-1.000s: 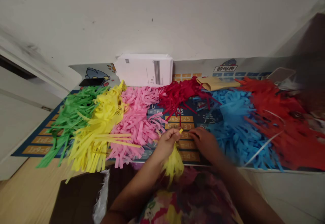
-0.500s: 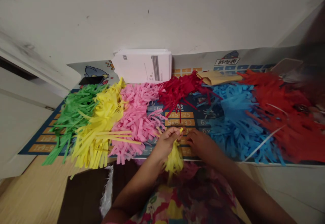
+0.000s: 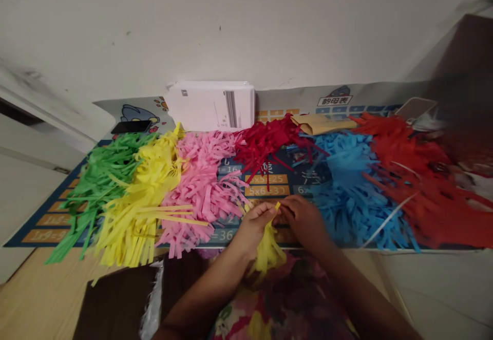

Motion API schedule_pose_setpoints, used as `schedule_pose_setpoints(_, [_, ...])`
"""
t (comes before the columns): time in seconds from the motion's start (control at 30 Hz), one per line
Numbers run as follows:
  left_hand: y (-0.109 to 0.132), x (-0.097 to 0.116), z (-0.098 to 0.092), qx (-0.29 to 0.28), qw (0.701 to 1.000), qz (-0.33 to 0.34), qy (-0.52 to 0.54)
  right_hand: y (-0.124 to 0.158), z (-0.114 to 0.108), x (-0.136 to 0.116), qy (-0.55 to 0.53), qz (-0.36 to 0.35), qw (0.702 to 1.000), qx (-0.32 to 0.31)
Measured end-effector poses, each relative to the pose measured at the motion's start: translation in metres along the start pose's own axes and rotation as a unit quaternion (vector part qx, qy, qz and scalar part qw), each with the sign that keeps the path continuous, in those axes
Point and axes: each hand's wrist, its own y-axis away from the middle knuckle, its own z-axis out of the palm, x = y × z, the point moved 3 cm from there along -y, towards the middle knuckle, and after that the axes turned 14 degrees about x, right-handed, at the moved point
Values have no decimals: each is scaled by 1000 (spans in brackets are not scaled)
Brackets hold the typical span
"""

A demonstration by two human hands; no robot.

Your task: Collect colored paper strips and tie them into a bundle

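Observation:
My left hand [image 3: 254, 224] is closed round a bundle of yellow paper strips [image 3: 269, 250] that hangs down over my lap, one strip end poking up between the fingers. My right hand [image 3: 302, 216] rests beside it with the fingers curled, its fingertips pinching at the top of the same bundle. Both hands lie at the near edge of a printed mat [image 3: 265, 181]. Piles of cut paper strips cover the mat: green [image 3: 100, 181], yellow [image 3: 142, 201], pink [image 3: 204, 181], dark red [image 3: 265, 142], blue [image 3: 350, 181] and bright red [image 3: 419, 181].
A stack of white paper [image 3: 211, 105] leans against the wall behind the piles. A black phone [image 3: 131, 126] lies at the back left, a brown envelope [image 3: 321, 122] behind the blue pile. A dark box with plastic [image 3: 119, 304] sits on the wooden floor near my left.
My right hand has moved left and closed in on the top of the yellow bundle. The view has shifted slightly.

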Motion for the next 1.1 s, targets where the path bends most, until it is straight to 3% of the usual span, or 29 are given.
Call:
schedule_pose_setpoints(0.13, [2, -2, 1, 17, 1000, -2, -6, 4, 0, 0, 17, -3, 1000, 20])
schedule_pose_setpoints(0.3, [9, 0, 3, 33, 999, 32, -12, 1, -9, 2, -67, 56, 995, 40])
schedule_pose_setpoints(0.43, [16, 6, 7, 18, 997, 67, -18, 0, -17, 2, -124, 96, 985, 78])
schedule_pose_setpoints(0.67, [22, 8, 9, 8, 996, 83, -12, 8, -17, -4, -99, 51, 986, 126])
schedule_pose_setpoints(0.83, [21, 10, 7, -5, 993, 114, -38, 6, -21, -1, -161, 109, 971, 137])
schedule_pose_setpoints(0.93, [17, 18, 2, 4, 970, 201, -136, 6, -23, 8, -269, 225, 929, 118])
schedule_pose_setpoints(1.03, [15, 29, 2, 23, 914, 312, -257, 9, -18, 14, -434, 336, 828, 112])
schedule_pose_setpoints(1.1, [16, 31, 6, 21, 886, 354, -298, 11, -14, 16, -528, 372, 753, 122])
